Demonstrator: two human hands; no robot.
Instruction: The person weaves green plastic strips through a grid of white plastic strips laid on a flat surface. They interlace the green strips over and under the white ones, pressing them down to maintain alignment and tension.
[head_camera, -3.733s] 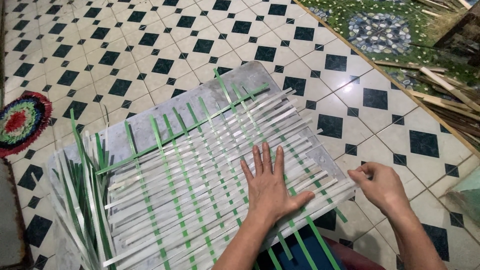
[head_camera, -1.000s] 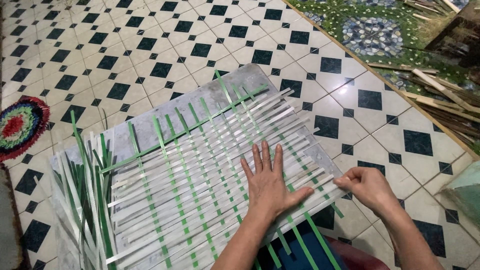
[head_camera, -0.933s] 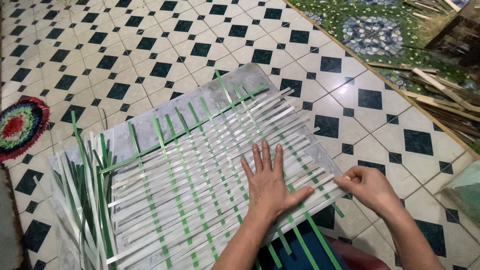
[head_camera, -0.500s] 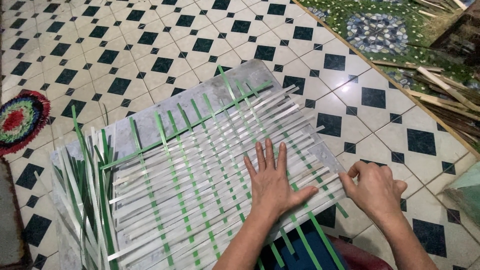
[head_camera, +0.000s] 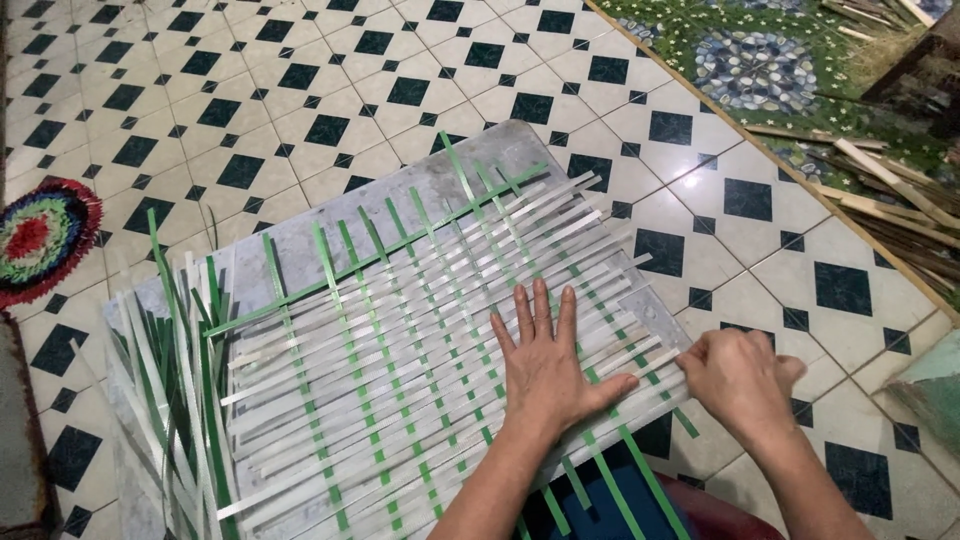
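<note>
Head view, looking down: a partly woven mat (head_camera: 400, 340) of pale and green strips lies on a grey board (head_camera: 300, 260) set on a black-and-white tiled floor (head_camera: 300, 90). Left hand (head_camera: 545, 365) rests flat on the weave near its right edge, fingers spread and extended, grasping nothing, pressing the strips down. Right hand (head_camera: 740, 380) sits at the right edge of the mat, fingers curled in on the end of a pale strip (head_camera: 660, 362); whether it pinches that strip or only pushes it cannot be told. Loose unwoven strips (head_camera: 170, 400) fan out at the left side of the board. Risks, as judged: if the flat palm lifts or slides, the crossings beneath could open and rows drift out of line; a hard pull at the edge could kink or split the thin strip, or drag neighbouring rows askew; the free strip ends at the near edge could slip out of the weave. A round multicoloured rug (head_camera: 40, 240) and a pile of sticks (head_camera: 890, 190) lie well apart from the work.
</note>
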